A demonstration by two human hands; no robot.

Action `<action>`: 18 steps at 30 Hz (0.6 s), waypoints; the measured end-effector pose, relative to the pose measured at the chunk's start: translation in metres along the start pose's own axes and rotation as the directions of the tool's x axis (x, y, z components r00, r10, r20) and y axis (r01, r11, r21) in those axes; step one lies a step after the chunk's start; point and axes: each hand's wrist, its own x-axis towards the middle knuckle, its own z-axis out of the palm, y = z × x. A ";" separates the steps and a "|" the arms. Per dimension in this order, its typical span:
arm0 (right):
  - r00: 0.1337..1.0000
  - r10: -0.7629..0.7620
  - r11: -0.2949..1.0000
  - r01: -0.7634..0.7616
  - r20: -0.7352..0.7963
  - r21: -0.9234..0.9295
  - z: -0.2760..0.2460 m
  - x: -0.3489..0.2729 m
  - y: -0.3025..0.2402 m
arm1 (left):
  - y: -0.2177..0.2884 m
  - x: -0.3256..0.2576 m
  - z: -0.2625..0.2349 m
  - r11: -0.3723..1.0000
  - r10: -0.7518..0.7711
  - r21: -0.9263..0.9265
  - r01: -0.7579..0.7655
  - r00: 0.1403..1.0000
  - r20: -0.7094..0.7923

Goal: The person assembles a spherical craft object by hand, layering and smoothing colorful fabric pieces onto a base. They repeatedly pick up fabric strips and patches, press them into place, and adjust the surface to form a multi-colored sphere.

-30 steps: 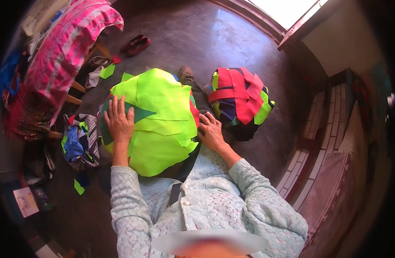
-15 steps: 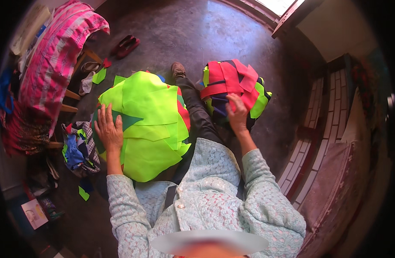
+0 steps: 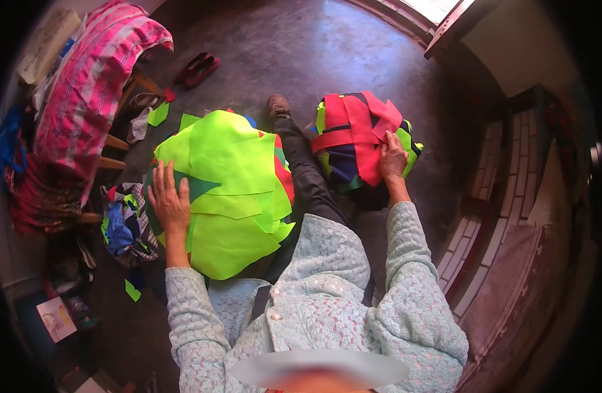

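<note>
Left hand [image 3: 170, 204], spread, is resting on green pile [image 3: 232, 167] beneath. Right hand [image 3: 393, 159] is touching red pile [image 3: 361, 131] at its left; grip unclear. Step: seemingly picking; next probably needing a pinch.

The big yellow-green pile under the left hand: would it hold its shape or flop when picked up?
The yellow-green pile would likely flop, since its pieces look thin and overlap loosely. Some might slide off, as corners stick out around its edge. Its broad shape suggests it is unlikely to roll.
</note>
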 end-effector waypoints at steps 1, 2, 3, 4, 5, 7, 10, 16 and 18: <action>1.000 0.005 1.000 -0.005 -0.029 0.010 0.002 0.000 0.002 | 0.000 0.000 -0.001 1.000 -0.001 -0.003 0.001 1.000 0.001; 0.999 0.028 0.997 -0.024 -0.047 0.071 0.005 0.000 0.005 | 0.001 0.001 -0.002 1.000 -0.002 -0.006 0.002 1.000 0.001; 0.997 0.048 0.991 -0.040 -0.063 0.130 0.004 0.001 0.005 | 0.001 0.000 -0.002 1.000 -0.005 -0.010 0.005 1.000 0.002; 0.994 0.071 0.980 -0.055 -0.078 0.189 0.004 0.002 0.004 | 0.001 0.000 -0.002 1.000 -0.004 -0.009 0.004 1.000 -0.002; 0.992 0.090 0.980 -0.073 -0.084 0.185 0.003 0.004 0.005 | 0.001 0.000 -0.002 1.000 -0.003 -0.007 0.003 1.000 -0.006; 0.976 0.213 0.926 -0.190 -0.035 0.327 0.003 0.011 0.010 | 0.002 0.002 -0.001 1.000 0.002 -0.013 -0.002 1.000 -0.012; 0.908 0.419 0.788 -0.365 0.004 0.497 -0.007 0.016 0.007 | 0.003 0.002 -0.001 1.000 -0.007 -0.023 0.007 1.000 -0.015; 0.913 0.403 0.587 -0.204 -0.064 0.784 -0.054 -0.007 -0.026 | 0.004 0.002 0.000 1.000 -0.004 -0.020 0.003 0.999 -0.038; 0.952 0.304 0.460 -0.117 -0.033 0.880 -0.071 -0.025 -0.058 | 0.002 0.002 0.005 1.000 0.004 -0.027 -0.005 0.999 -0.053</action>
